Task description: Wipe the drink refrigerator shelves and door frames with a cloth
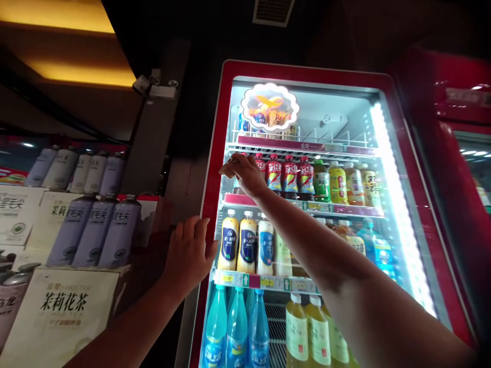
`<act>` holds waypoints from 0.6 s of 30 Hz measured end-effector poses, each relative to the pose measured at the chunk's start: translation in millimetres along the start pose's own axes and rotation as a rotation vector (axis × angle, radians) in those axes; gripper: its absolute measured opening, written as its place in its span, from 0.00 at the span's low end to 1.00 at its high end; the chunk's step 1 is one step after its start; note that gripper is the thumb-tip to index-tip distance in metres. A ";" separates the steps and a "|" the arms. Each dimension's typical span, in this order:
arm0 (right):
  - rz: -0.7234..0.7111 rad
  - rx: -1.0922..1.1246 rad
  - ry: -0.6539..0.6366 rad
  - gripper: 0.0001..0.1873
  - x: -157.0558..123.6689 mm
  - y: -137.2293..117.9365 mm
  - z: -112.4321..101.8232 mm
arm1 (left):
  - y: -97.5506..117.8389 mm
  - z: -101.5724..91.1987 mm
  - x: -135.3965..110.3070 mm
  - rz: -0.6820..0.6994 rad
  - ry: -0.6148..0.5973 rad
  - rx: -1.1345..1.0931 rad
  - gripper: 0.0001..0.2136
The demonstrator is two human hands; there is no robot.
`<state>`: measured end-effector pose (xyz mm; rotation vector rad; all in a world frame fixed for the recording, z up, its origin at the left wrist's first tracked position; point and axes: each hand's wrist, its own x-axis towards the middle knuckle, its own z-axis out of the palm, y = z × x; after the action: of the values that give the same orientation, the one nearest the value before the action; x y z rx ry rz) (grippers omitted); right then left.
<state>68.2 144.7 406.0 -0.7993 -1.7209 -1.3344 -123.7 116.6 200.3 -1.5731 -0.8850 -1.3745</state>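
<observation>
My right hand [247, 173] is raised to the upper left part of a glass fridge door [326, 120], in front of the shelf of red-capped bottles. Its fingers are bent around something small and tan that I cannot make out. Lower down, my left hand [191, 249] is at the left side of the red door frame [209, 214], thumb apart from the fingers and nothing visible in it. Whether it touches the frame is unclear. Behind the glass are red-labelled drink bottles [290, 176], yellow bottles with dark labels [247, 243] and blue bottles [237, 327].
On the left, purple-grey cans [118, 232] stand on white cartons [65, 312]. A dark pillar [151, 148] rises between them and the fridge. Another red fridge [460, 102] stands at right. Pale yellow bottles [318, 332] fill part of the lower shelf.
</observation>
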 end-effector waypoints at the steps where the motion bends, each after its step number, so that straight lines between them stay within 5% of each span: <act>1: 0.015 0.007 0.017 0.16 9.6 2.7 1.2 | 2.7 2.4 8.8 0.033 -0.004 -0.021 0.20; 5: 0.085 0.044 0.067 0.19 36.2 7.9 9.5 | 9.1 19.5 43.5 0.121 -0.020 -0.097 0.24; 11: -0.092 0.010 -0.028 0.26 52.1 27.8 3.6 | 8.4 44.8 96.8 0.172 -0.149 -0.021 0.31; 16: 0.153 -0.133 0.060 0.18 80.8 41.4 -6.3 | 14.0 47.2 128.0 0.142 -0.299 0.072 0.33; 18: 0.120 -0.113 0.048 0.20 88.2 40.1 -2.7 | 16.3 46.4 131.5 0.146 -0.319 0.097 0.34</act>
<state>60.5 152.5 502.4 -0.9126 -1.5473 -1.3667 -71.5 150.3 326.1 -1.7731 -0.9872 -0.9797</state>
